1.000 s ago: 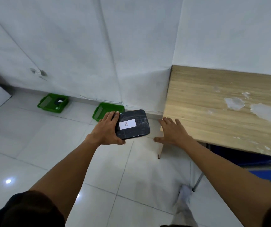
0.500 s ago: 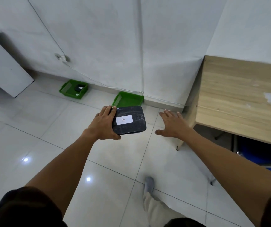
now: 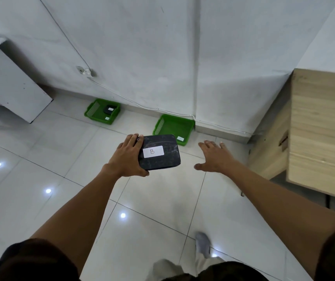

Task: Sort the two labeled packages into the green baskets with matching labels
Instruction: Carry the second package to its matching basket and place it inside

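Note:
My left hand (image 3: 126, 158) grips a flat black package (image 3: 168, 162) by its left edge, its white label reading "B" facing up. It is held in the air over the tiled floor, just in front of the nearer green basket (image 3: 173, 126), which holds nothing and has a small white label on its front wall. A second green basket (image 3: 95, 113) stands further left along the wall with another black labeled package (image 3: 109, 109) inside. My right hand (image 3: 215, 157) hovers to the right of the held package, fingers spread, holding nothing.
A wooden table (image 3: 320, 126) stands at the right against the wall. A white panel (image 3: 10, 86) leans at the far left. A cable runs along the wall base. My socked foot (image 3: 203, 244) is on the glossy tiles below.
I have stepped away from the table toward the wall; both baskets appear nearer and more central. The package stays in my left hand, and my right hand has left the table edge.

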`<action>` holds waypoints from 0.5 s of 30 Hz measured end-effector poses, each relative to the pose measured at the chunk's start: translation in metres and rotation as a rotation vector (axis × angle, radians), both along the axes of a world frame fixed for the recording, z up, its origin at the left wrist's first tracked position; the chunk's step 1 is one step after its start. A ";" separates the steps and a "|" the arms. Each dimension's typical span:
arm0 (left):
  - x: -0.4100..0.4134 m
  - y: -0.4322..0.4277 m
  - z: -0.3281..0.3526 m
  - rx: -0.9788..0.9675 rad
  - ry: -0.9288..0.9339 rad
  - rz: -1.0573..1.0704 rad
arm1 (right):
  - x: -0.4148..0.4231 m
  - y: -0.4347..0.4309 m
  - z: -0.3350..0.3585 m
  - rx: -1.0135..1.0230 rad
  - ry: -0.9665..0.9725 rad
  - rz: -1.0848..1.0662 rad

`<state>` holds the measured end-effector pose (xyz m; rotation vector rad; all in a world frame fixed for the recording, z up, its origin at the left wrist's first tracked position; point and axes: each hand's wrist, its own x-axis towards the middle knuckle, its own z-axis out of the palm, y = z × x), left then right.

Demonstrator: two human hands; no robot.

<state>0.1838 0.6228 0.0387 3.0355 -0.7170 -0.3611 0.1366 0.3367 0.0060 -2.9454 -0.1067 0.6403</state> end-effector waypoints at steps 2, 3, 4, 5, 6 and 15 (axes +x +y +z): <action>0.019 0.009 -0.003 -0.001 0.014 -0.003 | 0.018 0.010 -0.002 0.000 0.015 0.008; 0.031 0.014 -0.006 -0.006 0.015 -0.003 | 0.029 0.015 -0.005 -0.004 0.017 0.007; 0.042 0.019 -0.009 -0.008 0.019 -0.004 | 0.040 0.020 -0.007 -0.008 0.020 0.006; 0.056 0.024 -0.013 -0.007 0.026 -0.006 | 0.052 0.026 -0.010 -0.007 0.025 -0.001; 0.070 0.030 -0.018 -0.005 0.035 -0.012 | 0.063 0.031 -0.013 -0.006 0.030 -0.008; 0.214 0.072 -0.055 -0.026 0.126 -0.159 | 0.156 0.087 -0.049 -0.028 0.085 -0.189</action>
